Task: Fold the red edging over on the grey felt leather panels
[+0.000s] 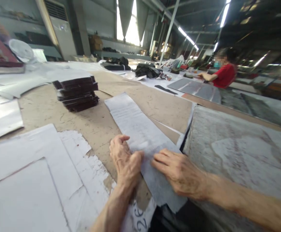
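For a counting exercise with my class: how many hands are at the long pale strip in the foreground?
2: the left hand at the left edge of the strip, and the right hand over its right side. Some fingers are hidden.

A bright window (132, 24) is in the grey wall (100, 19), with grey curtains (125, 14) hanging before it. To its left stands a tall pale cabinet (62, 37) with a dark grille (55, 10). Under the dark ceiling (200, 14), tube lamps (225, 15) are shining.

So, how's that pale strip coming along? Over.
Left hand at left edge of pale strip, right hand on top. Strip stretched out ahead. Dark stack left of strip, apart.
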A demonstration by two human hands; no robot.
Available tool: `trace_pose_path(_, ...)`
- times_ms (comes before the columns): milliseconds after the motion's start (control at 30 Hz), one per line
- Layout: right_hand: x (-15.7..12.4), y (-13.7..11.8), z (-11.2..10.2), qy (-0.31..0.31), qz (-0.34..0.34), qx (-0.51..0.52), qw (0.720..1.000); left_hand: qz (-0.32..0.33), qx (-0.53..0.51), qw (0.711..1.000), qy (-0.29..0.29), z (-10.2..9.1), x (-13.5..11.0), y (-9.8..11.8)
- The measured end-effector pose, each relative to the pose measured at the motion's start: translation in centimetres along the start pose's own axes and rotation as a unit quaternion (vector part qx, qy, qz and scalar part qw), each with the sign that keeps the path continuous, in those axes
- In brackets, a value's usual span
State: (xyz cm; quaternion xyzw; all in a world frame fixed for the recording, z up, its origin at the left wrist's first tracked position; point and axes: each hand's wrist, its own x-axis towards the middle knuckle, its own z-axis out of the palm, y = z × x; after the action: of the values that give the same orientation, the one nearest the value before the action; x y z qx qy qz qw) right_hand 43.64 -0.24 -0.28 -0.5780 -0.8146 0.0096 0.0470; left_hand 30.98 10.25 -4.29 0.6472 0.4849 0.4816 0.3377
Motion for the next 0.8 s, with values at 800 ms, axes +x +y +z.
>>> trace_pose_path(800, -3.2, -3.2, -0.7, 0.037, 0.056, -0.008, 0.998, 0.236, 0.185, 0.942, -0.153, -8.5, -8.2, 0.1)
